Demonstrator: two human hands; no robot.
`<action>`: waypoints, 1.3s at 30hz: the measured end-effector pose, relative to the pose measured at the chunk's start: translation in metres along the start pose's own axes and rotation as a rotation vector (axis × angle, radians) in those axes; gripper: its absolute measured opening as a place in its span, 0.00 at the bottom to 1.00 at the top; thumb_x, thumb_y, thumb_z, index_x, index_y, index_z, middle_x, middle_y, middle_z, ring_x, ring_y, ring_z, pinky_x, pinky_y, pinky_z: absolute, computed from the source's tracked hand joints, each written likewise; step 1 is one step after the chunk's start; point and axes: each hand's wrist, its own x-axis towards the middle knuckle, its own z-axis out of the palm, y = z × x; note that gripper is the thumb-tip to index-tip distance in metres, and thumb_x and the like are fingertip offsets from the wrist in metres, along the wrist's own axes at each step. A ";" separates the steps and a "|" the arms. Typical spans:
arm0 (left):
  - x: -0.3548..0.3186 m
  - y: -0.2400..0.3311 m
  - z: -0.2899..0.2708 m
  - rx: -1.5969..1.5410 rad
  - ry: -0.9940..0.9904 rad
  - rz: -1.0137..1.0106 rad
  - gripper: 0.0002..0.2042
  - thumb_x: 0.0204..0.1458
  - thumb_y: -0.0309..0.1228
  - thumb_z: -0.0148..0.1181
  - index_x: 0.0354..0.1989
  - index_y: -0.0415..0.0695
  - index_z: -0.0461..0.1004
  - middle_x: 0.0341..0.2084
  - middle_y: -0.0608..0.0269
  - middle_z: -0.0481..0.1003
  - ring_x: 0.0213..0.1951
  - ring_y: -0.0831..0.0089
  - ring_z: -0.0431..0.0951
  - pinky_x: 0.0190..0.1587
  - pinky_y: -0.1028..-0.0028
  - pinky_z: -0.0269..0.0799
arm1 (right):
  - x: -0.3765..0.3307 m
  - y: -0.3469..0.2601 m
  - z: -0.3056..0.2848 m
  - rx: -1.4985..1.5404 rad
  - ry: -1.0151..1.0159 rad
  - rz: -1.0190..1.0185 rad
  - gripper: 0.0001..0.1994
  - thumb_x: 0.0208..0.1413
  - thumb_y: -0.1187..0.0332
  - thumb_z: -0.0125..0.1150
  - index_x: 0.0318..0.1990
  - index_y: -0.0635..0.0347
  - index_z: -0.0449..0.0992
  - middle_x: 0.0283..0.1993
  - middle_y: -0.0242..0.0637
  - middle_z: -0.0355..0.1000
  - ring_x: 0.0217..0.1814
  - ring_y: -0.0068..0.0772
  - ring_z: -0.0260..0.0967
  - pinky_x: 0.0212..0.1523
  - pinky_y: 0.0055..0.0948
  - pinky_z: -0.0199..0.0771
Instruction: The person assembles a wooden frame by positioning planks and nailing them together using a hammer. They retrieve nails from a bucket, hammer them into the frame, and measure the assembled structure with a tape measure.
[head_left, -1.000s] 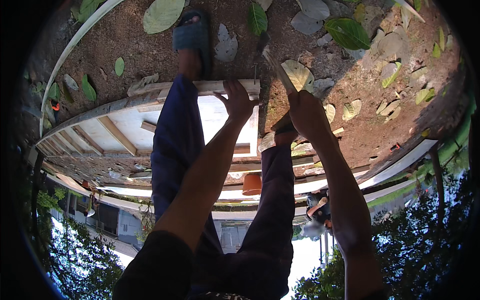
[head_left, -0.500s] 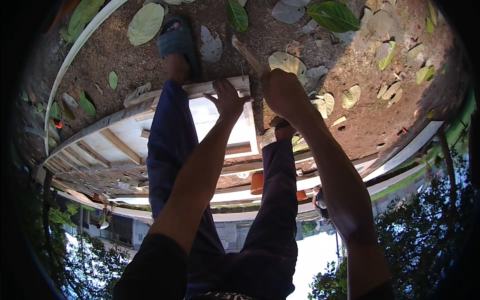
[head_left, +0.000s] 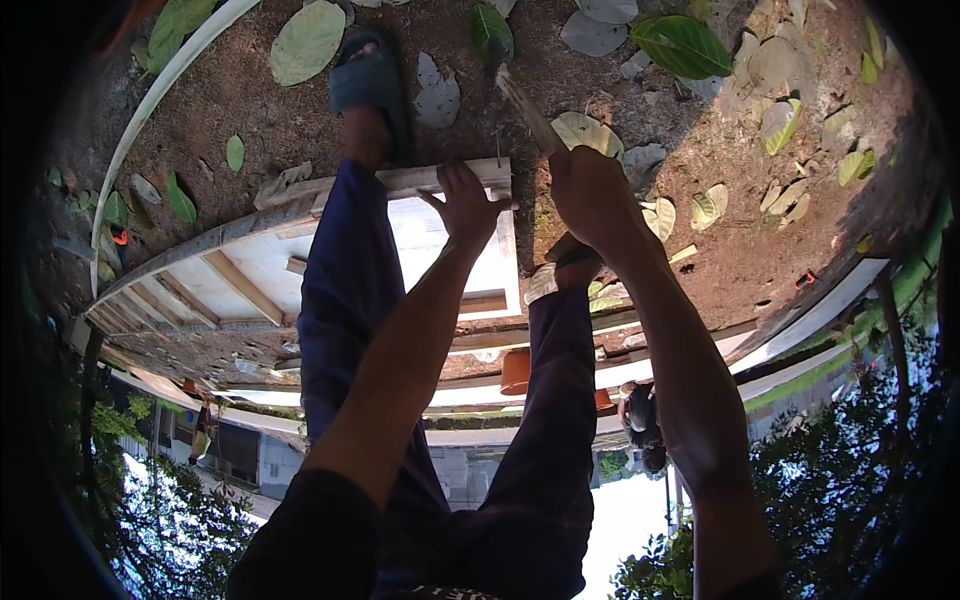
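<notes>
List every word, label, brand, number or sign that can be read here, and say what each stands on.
Pale lettering on the person's dark top: cut off by the picture's lower edge, too incomplete to read whole; not quoted.
Wooden handle in the right hand: none visible.
Wooden frame under the left hand: none visible.
Orange pot: too small to tell.

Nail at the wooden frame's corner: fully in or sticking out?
Sticking out: the nail shows a thin shank beyond the edge of the wooden frame, near the left hand. How deep its tip sits, I cannot tell.
</notes>
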 end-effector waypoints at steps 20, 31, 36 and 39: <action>-0.003 -0.001 0.010 0.027 0.051 0.006 0.69 0.32 0.78 0.55 0.71 0.27 0.46 0.70 0.40 0.50 0.75 0.47 0.43 0.64 0.19 0.34 | 0.037 -0.055 -0.058 0.371 0.681 0.055 0.24 0.73 0.52 0.43 0.35 0.64 0.72 0.21 0.41 0.69 0.23 0.40 0.70 0.27 0.38 0.68; -0.011 -0.002 0.008 -0.005 0.009 -0.022 0.68 0.33 0.78 0.55 0.71 0.28 0.49 0.72 0.42 0.51 0.75 0.50 0.44 0.64 0.20 0.31 | 0.033 -0.079 -0.099 0.348 0.611 0.021 0.25 0.72 0.52 0.43 0.34 0.67 0.72 0.23 0.47 0.69 0.24 0.47 0.67 0.29 0.42 0.66; -0.007 0.004 0.007 0.005 0.041 0.001 0.67 0.33 0.76 0.59 0.71 0.30 0.50 0.71 0.44 0.52 0.75 0.50 0.44 0.64 0.20 0.33 | 0.068 -0.047 -0.073 0.305 0.714 0.017 0.28 0.70 0.46 0.42 0.36 0.66 0.75 0.28 0.51 0.74 0.31 0.56 0.73 0.35 0.49 0.68; -0.006 0.001 0.007 -0.017 0.043 -0.003 0.67 0.32 0.76 0.59 0.71 0.30 0.50 0.71 0.45 0.52 0.75 0.50 0.45 0.64 0.20 0.34 | 0.051 -0.028 -0.037 0.015 0.194 0.123 0.26 0.71 0.51 0.40 0.41 0.69 0.76 0.34 0.58 0.76 0.39 0.62 0.76 0.42 0.55 0.73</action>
